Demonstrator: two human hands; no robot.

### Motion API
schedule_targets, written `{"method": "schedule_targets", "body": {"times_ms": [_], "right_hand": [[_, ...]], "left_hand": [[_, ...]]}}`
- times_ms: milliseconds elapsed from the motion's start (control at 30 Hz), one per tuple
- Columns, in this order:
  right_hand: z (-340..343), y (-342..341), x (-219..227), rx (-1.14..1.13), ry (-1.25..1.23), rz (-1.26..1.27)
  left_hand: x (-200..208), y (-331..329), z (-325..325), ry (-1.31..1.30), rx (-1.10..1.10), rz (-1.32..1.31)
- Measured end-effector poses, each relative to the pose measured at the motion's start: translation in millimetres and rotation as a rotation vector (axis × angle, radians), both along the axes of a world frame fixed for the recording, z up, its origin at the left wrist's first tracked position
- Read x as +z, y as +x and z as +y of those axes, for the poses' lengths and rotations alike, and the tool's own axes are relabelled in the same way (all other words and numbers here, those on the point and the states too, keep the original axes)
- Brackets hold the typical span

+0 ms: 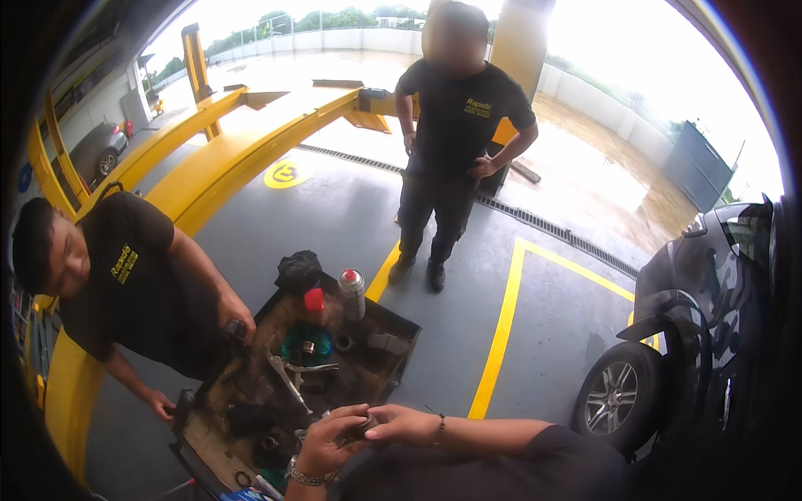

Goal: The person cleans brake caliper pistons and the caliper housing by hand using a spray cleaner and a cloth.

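My left hand (326, 441), with a metal watch on its wrist, and my right hand (403, 424), with a thin dark bracelet, meet over the near edge of a worktable (200, 430). Between their curled fingers is a small dark round metal part (366, 424); its exact kind is hard to make out. Just beyond my left hand lies a long silver tool (288, 382) with slim arms. A green-blue container (307, 346) sits farther in, near a red cap-like object (314, 300) and a spray can with a red top (352, 294).
Dark metal parts (388, 343) and a black plastic bag (299, 270) are on the worktable. A co-worker (138, 284) leans at its left side; another person (455, 117) stands beyond it. A yellow lift (242, 142) runs behind. A dark vehicle's wheel (618, 392) is at right.
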State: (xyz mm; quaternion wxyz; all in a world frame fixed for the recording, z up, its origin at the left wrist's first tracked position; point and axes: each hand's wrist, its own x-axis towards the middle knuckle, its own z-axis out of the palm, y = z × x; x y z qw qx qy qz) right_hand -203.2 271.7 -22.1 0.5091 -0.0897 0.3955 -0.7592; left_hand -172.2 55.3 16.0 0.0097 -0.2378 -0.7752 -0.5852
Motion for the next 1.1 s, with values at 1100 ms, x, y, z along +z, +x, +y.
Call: {"method": "schedule_targets", "body": {"times_ms": [1100], "right_hand": [[-230, 170, 31, 0.173, 0.170, 0.288]], "left_hand": [[-4, 249, -182, -0.460, 0.610, 0.429]]}}
